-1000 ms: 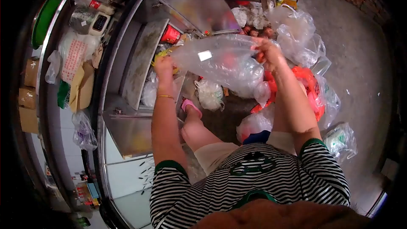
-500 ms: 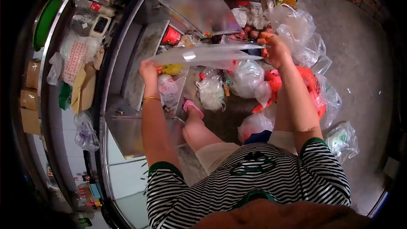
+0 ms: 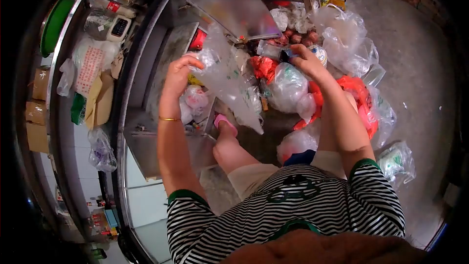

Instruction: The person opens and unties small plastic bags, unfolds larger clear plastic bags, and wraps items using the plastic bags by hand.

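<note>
My left hand (image 3: pixel 184 71) grips one end of a clear plastic bag (image 3: pixel 227 78), which hangs down and to the right in front of the open cabinet. My right hand (image 3: pixel 307 62) has its fingers curled at a clear container with a dark end (image 3: pixel 269 49), beside a red bag (image 3: pixel 264 68). Just below that hand lies a stuffed clear bag with green print (image 3: pixel 287 88). A round patterned item (image 3: pixel 319 55) shows right behind the hand.
An open cabinet door (image 3: pixel 227 5) stands at the top centre. Round reddish items (image 3: pixel 298 38) and large clear bags (image 3: pixel 344 34) lie on the floor beyond. Red bags (image 3: pixel 364 110) are by my right leg. A shelf (image 3: pixel 63 58) runs along the left.
My right hand has let go of the clear bag and moved to the dark-ended container. The bag, stretched between both hands before, now hangs from my left hand.
</note>
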{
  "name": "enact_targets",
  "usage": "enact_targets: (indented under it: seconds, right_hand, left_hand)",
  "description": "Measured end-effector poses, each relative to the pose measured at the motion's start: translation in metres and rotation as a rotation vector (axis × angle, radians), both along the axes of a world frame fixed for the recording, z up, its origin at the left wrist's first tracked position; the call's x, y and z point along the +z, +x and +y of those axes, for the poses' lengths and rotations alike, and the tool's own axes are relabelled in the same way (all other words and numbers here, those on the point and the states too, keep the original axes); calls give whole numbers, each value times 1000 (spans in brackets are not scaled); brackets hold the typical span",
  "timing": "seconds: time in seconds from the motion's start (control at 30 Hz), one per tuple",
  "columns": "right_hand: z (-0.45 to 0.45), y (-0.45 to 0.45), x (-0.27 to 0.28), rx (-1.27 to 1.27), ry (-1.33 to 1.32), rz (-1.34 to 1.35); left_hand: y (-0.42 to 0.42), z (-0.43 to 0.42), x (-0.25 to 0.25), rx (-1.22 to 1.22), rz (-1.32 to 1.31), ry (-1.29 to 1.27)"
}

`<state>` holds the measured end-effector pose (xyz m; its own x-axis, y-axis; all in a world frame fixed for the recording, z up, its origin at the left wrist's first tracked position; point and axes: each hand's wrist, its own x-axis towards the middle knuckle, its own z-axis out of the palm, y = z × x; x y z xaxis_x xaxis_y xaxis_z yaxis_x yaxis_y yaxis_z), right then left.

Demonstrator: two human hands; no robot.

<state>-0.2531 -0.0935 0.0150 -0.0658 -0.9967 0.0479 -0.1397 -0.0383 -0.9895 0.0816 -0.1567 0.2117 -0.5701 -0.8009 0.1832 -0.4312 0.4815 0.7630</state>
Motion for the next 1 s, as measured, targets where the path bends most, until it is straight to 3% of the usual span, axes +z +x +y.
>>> enact_targets:
  seconds: [0.1,0.17,0.27,0.33,0.43,0.57,0.7,0.77,0.83,1.0]
  right_hand:
    - [11,16,25,114,-83,-277]
    - [7,17,24,143,-75,-310]
    - [-4,21,12,139,-112,-337]
    - [-6,25,17,157,-142,-314]
    - [0,27,35,407,-112,-451]
    - [-12,33,15,405,1,-815]
    - [-17,14,15,229,43,-955]
    - [-25,6,6,101,-49,-876]
    - [-21,1,13,148,-96,-788]
    - [-10,-2,21,282,-29,-995]
  left_hand:
    - [-20,25,18,-129,-88,34]
    - [-24,32,23,-191,-79,129]
    - [-20,32,26,-324,-105,66]
    - [-18,34,25,-298,-51,137]
    - [-18,40,26,-254,20,216]
    - [-12,35,20,-203,19,224]
    - [15,15,11,-90,-158,112]
    - [22,11,8,-18,-274,-19]
    - [26,12,1,-4,-326,-87]
    - [13,26,-3,3,-301,-144]
